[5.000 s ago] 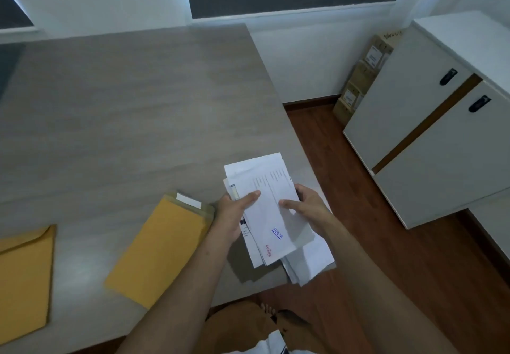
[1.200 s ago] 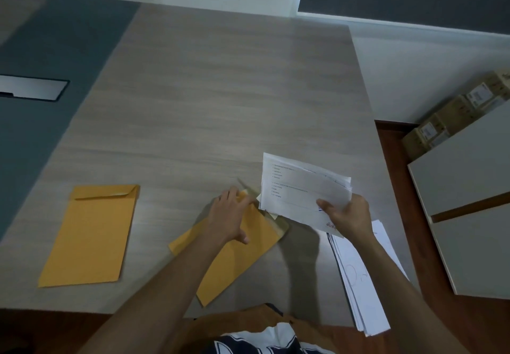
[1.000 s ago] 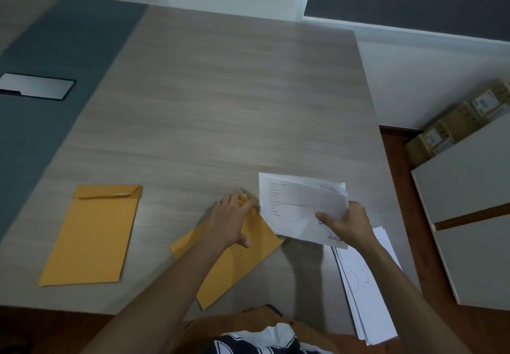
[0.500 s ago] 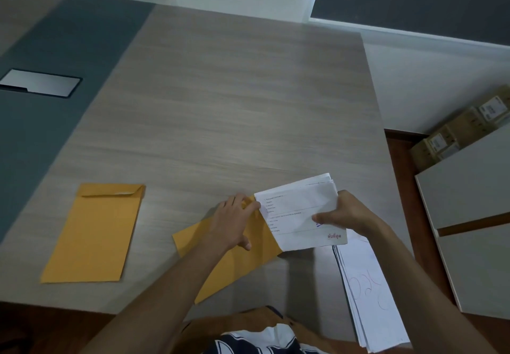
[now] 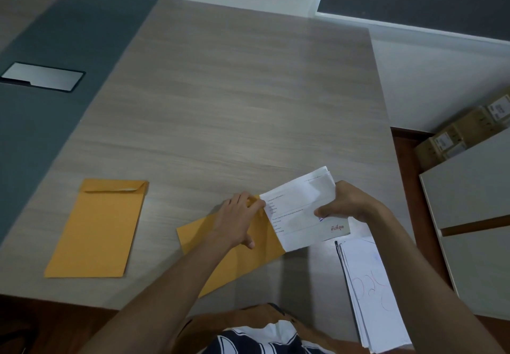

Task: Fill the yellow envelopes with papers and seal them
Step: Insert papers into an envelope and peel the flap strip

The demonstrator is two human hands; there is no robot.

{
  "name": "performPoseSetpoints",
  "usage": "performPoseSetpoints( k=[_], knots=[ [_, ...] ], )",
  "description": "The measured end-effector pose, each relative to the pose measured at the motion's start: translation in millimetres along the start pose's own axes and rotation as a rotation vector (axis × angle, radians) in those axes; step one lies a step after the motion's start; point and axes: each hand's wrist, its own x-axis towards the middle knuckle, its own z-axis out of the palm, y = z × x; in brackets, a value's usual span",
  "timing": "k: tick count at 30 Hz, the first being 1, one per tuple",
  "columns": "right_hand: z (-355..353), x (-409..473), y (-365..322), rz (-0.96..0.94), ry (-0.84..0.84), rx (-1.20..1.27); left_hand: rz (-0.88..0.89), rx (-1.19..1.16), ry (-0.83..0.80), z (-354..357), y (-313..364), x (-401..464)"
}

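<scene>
A yellow envelope [image 5: 237, 259] lies slanted on the wooden table [image 5: 234, 110] near its front edge. My left hand [image 5: 237, 222] presses on the envelope and grips its upper edge at the mouth. My right hand [image 5: 346, 203] grips a folded bundle of white papers [image 5: 299, 211], whose left end is at the envelope's mouth. A second yellow envelope [image 5: 98, 228] lies flat to the left with its flap folded down. A stack of white papers [image 5: 371, 293] rests at the table's front right corner, partly under my right arm.
A grey metal cable cover [image 5: 42, 76] sits in the dark strip at the table's left. White cabinets [image 5: 474, 215] stand to the right over the wooden floor, with cardboard boxes [image 5: 463, 132] behind them against the wall.
My right hand has lowered the folded papers and brought them left to the envelope's mouth. My left hand has stayed on the envelope. Earlier both hands held the papers over the stack.
</scene>
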Motion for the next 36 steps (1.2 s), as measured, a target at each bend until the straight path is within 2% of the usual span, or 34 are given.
performPoseSetpoints(
  k=[8,11,14,28,36],
  knots=[
    [18.0,13.8,12.7,0.034,-0.036,0.084,0.027,-0.06,-0.002,-2.9,-4.0,-1.7],
    [28.4,11.9,23.0,0.051,0.108,0.065,-0.001,-0.137,-0.013,-1.6,-3.7,-10.1],
    [36.1,7.9,32.1,0.048,0.201,0.101,-0.018,-0.091,-0.06,7.1,5.1,-19.1],
    [59.6,-6.1,35.9,0.044,0.092,0.406,0.067,-0.011,-0.047,1.3,23.7,-19.0],
    [74.7,-10.2,16.9,-0.002,0.096,0.264,0.135,-0.082,0.007,-9.0,40.4,-15.6]
  ],
)
